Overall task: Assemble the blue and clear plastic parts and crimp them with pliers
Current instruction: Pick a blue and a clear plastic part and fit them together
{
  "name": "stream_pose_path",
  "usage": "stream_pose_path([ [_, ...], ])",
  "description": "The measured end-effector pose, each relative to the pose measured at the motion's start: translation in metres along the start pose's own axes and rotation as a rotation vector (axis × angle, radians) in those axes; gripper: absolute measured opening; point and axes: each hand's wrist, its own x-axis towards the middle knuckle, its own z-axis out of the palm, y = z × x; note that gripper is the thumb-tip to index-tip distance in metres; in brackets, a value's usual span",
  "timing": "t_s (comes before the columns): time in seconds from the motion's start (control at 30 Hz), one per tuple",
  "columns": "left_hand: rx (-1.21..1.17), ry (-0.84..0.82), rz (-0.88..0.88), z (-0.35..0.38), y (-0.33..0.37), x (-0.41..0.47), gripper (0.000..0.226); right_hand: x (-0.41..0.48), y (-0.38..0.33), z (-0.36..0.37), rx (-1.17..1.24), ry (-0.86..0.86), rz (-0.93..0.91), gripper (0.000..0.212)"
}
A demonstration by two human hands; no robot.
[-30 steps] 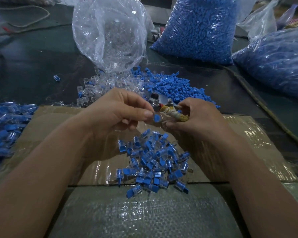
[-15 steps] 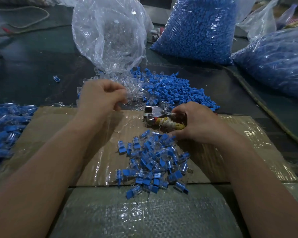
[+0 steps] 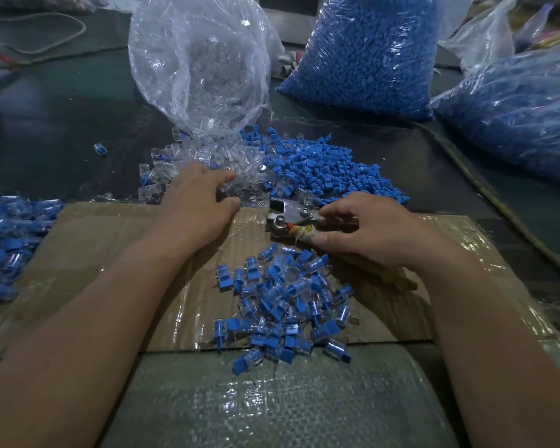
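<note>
My left hand point(image 3: 197, 202) reaches into the loose clear plastic parts point(image 3: 188, 160) spilling from an open clear bag point(image 3: 198, 66); its fingers are spread over them, and I cannot see anything held. Right of them lies a heap of loose blue parts point(image 3: 330, 171). My right hand point(image 3: 375, 232) lies over the pliers point(image 3: 288, 218), fingers curled round their wrapped handles, the metal jaws pointing left on the cardboard point(image 3: 104, 253). A pile of assembled blue-and-clear pieces point(image 3: 282, 305) sits on the cardboard between my forearms.
Two big bags of blue parts stand at the back point(image 3: 366, 53) and the right point(image 3: 514, 105). More finished pieces point(image 3: 7, 240) are heaped at the left edge. A stray piece point(image 3: 100, 148) lies on the dark tabletop. A woven sack point(image 3: 272, 402) covers the near edge.
My left hand moved from beside the pliers forward to the clear parts and spread its fingers. My right hand lowered the pliers onto the cardboard and stayed on them.
</note>
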Motion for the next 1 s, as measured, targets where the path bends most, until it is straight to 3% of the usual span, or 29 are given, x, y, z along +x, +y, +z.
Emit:
stream_pose_path([
  [0.13, 0.008, 0.019, 0.04, 0.0, 0.0, 0.001, 0.027, 0.0, 0.001, 0.001, 0.03, 0.051, -0.003, 0.053],
  [0.33, -0.078, 0.111, 0.064, -0.001, 0.002, -0.001, 0.018, 0.003, 0.001, 0.001, 0.109, 0.137, -0.015, 0.018],
  [0.4, -0.211, 0.151, 0.028, -0.002, 0.005, -0.003, 0.02, 0.005, 0.003, 0.001, 0.123, 0.249, -0.005, 0.012],
  [0.5, -0.597, 0.123, -0.094, -0.006, 0.013, -0.008, 0.017, 0.007, 0.008, -0.001, 0.162, 0.455, 0.047, 0.012],
  [0.6, -0.72, 0.056, -0.088, -0.008, 0.018, -0.01, 0.02, 0.009, 0.012, 0.0, 0.134, 0.549, 0.086, 0.012],
  [0.8, -1.074, -0.091, -0.133, -0.014, 0.028, -0.015, 0.015, 0.02, 0.013, 0.007, 0.096, 0.476, 0.076, 0.015],
  [1.0, -1.087, -0.177, -0.125, -0.017, 0.034, -0.019, 0.028, 0.031, 0.016, 0.014, 0.044, 0.392, 0.08, 0.018],
])
